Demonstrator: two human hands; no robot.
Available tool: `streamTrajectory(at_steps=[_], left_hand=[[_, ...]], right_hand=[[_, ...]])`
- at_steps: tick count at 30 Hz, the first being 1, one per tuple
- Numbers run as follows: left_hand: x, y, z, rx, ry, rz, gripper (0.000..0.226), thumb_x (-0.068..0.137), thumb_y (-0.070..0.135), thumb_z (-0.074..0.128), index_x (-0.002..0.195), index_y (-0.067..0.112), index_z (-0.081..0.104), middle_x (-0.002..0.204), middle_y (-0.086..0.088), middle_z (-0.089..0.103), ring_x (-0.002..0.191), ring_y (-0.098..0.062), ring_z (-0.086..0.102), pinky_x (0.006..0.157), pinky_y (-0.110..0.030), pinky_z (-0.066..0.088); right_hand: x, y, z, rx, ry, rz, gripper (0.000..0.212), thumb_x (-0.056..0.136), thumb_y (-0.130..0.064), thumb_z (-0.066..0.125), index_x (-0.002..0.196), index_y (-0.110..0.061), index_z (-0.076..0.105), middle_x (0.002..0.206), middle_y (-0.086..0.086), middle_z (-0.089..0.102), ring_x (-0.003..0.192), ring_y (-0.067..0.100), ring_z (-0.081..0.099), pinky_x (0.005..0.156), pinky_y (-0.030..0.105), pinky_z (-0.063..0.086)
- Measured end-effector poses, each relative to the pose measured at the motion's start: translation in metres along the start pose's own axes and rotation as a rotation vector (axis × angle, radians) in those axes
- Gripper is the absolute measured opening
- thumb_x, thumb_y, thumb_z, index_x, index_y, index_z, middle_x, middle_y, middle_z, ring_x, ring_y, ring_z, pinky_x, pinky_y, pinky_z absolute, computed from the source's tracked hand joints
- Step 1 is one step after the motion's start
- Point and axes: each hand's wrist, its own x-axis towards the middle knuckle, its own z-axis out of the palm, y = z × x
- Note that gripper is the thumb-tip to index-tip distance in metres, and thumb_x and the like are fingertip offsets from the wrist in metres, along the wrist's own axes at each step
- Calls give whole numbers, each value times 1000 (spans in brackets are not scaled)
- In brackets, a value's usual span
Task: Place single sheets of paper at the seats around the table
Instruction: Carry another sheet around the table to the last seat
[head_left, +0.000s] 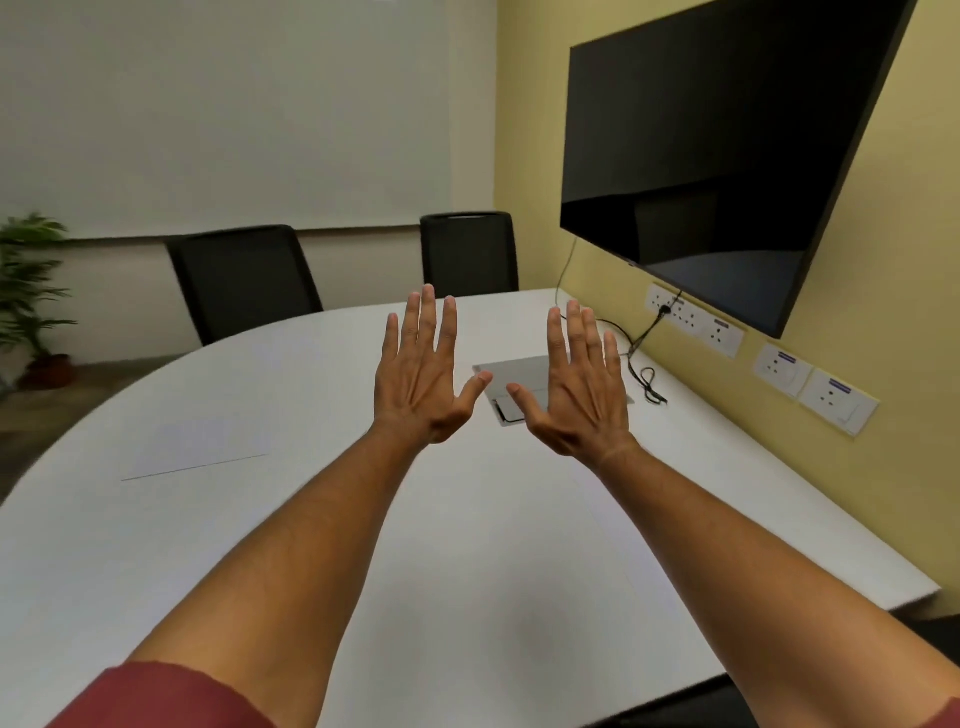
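A single sheet of paper (200, 447) lies flat on the white desk (467, 519), left of both hands, long edge toward the viewer. The left hand (423, 374) is nearer to it; the right hand (579, 387) hovers beside the left. Both are spread wide, empty. No readable writing shows.

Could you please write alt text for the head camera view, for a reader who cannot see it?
Two empty hands, left hand and right hand, are held open above a white table. One sheet of paper lies at left; two black chairs stand beyond.
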Motion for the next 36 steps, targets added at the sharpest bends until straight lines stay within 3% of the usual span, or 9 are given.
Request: streamTrajectory(at_steps=[16, 25, 36], left_hand=[[-185, -39, -151, 232, 59, -309, 93, 90, 71, 16, 154, 13, -18, 161, -15, -23, 148, -29, -22, 121, -49, -9], [-289, -88, -229, 328, 79, -471, 96, 91, 70, 24, 154, 10, -16, 161, -17, -22, 149, -30, -21, 121, -50, -6], [-441, -162, -327, 501, 39, -673, 94, 90, 70, 19, 153, 12, -21, 159, -15, -28, 148, -27, -25, 121, -49, -5]], right_hand=[[-82, -100, -94, 251, 78, -325, 95, 88, -73, 24, 156, -14, -6, 165, 12, -7, 152, 29, -8, 122, 52, 2], [-124, -213, -136, 432, 120, -522, 95, 89, -72, 22, 156, -11, -4, 165, 13, -6, 152, 28, -8, 122, 51, 4], [-209, -377, -192, 661, 140, -715, 94, 89, -71, 25, 157, -12, -2, 165, 12, -5, 152, 26, -9, 123, 49, 0]])
